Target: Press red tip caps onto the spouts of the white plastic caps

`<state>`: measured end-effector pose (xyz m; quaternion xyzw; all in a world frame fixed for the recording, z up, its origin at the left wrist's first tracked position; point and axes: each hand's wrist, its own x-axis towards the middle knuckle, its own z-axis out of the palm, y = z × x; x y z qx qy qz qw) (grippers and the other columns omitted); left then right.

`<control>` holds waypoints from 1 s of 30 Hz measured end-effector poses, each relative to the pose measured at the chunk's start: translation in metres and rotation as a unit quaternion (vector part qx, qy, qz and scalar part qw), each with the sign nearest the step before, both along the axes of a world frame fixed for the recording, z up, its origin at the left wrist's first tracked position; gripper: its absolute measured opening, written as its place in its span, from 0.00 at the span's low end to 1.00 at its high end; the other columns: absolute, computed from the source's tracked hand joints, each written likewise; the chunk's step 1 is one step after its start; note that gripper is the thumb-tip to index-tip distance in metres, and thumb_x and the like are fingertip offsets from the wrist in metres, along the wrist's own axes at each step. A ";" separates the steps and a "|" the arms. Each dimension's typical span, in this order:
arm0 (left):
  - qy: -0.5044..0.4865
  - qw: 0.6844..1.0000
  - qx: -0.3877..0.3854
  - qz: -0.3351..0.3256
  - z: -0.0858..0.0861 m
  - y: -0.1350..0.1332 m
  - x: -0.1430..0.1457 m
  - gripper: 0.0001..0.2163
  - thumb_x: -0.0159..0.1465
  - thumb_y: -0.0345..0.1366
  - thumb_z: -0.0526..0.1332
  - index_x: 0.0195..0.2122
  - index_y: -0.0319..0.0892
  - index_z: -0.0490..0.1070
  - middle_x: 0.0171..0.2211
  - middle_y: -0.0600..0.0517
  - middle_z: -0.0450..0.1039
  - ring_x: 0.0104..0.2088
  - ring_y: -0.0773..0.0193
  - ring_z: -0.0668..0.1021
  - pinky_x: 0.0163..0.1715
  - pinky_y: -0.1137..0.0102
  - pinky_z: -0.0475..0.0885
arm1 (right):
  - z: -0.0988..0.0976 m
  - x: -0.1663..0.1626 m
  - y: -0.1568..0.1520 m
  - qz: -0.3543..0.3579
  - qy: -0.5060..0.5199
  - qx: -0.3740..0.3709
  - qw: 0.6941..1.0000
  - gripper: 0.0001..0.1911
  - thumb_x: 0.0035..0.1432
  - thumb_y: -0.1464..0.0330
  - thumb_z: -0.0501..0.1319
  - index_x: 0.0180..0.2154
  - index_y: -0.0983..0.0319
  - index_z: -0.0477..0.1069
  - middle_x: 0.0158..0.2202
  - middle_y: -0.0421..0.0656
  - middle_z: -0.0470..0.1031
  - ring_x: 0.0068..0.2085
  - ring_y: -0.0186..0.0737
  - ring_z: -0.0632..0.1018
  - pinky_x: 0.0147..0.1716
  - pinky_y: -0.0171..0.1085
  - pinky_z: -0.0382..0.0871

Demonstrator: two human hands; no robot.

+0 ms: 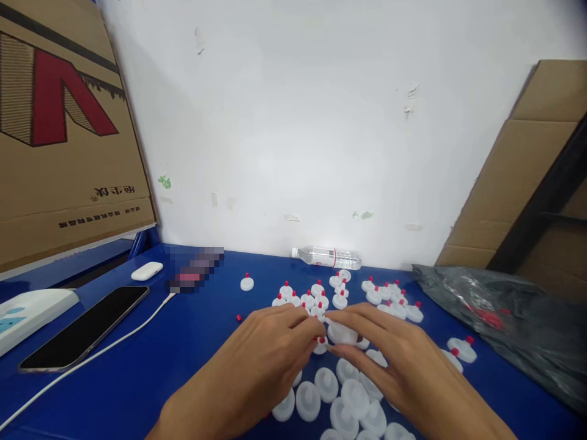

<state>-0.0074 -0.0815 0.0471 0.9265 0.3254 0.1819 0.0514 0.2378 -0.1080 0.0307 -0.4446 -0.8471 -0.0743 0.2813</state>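
My right hand (380, 342) holds a white plastic lid (342, 332) between thumb and fingers, with its spout pointing left. My left hand (279, 348) is closed in a pinch right at that spout; what its fingertips hold is hidden. Behind and around both hands stand several white lids with red tips on their spouts (339, 299). Below and between my wrists lies a pile of white lids without red tips (343, 415). A loose small red cap (239, 318) rests on the blue table left of my left hand.
On the blue table (192, 360) at left lie a phone (87, 327), a white earbud case (147, 271) and a white cable (123, 336). A clear bottle (328, 256) lies along the wall. A grey plastic bag (499, 324) with red caps is at right; cardboard boxes (68, 171) flank the sides.
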 end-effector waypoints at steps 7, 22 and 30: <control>-0.056 0.996 0.061 -0.042 -0.004 -0.001 -0.001 0.15 0.75 0.22 0.55 0.55 0.47 0.70 0.48 0.53 0.77 0.45 0.60 0.79 0.47 0.65 0.73 | -0.004 -0.003 -0.001 -0.001 0.021 0.051 0.999 0.24 0.74 0.59 0.62 0.67 0.49 0.62 0.49 0.43 0.86 0.45 0.48 0.88 0.42 0.45 0.84; -0.009 0.993 0.112 -0.028 -0.001 -0.001 -0.001 0.25 0.64 0.15 0.53 0.57 0.47 0.70 0.51 0.50 0.76 0.45 0.57 0.80 0.45 0.63 0.78 | -0.004 -0.001 0.000 0.011 0.013 0.054 0.998 0.28 0.71 0.63 0.65 0.68 0.50 0.62 0.53 0.43 0.85 0.48 0.47 0.87 0.48 0.44 0.84; -0.032 0.988 0.141 -0.060 0.002 -0.001 -0.001 0.25 0.62 0.13 0.53 0.54 0.43 0.68 0.50 0.49 0.77 0.47 0.55 0.82 0.47 0.60 0.79 | 0.005 -0.011 -0.005 0.018 0.009 0.117 0.993 0.18 0.79 0.57 0.54 0.63 0.54 0.66 0.46 0.40 0.86 0.43 0.41 0.88 0.42 0.40 0.84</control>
